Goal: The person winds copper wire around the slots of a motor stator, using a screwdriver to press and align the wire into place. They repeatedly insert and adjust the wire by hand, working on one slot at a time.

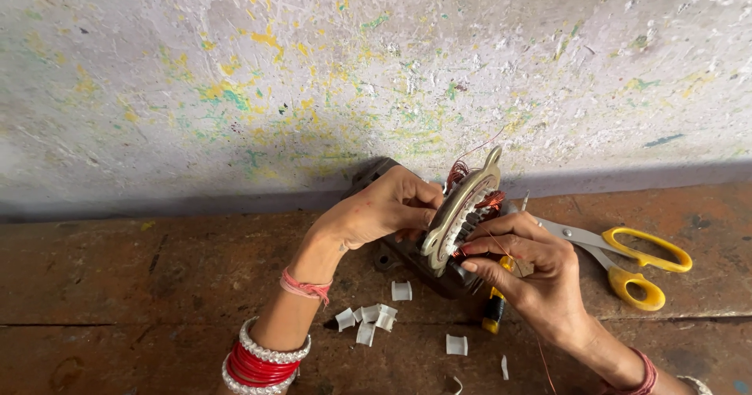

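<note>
At centre frame, a motor stator (462,215) wound with copper wire (492,201) is held upright just above a brown worktop (117,277), against a paint-flecked wall (235,74). On its left side, the left hand (384,207) is closed around the stator's rim, its grip pressed on the metal edge. White plastic insulation pieces (368,317) are scattered on the worktop below. To the right, the right hand (533,274) is seen with its grip pinching a thin strand of the wire at the stator's face. Yellow-handled scissors (627,258) are laid on the worktop at right of frame.
</note>
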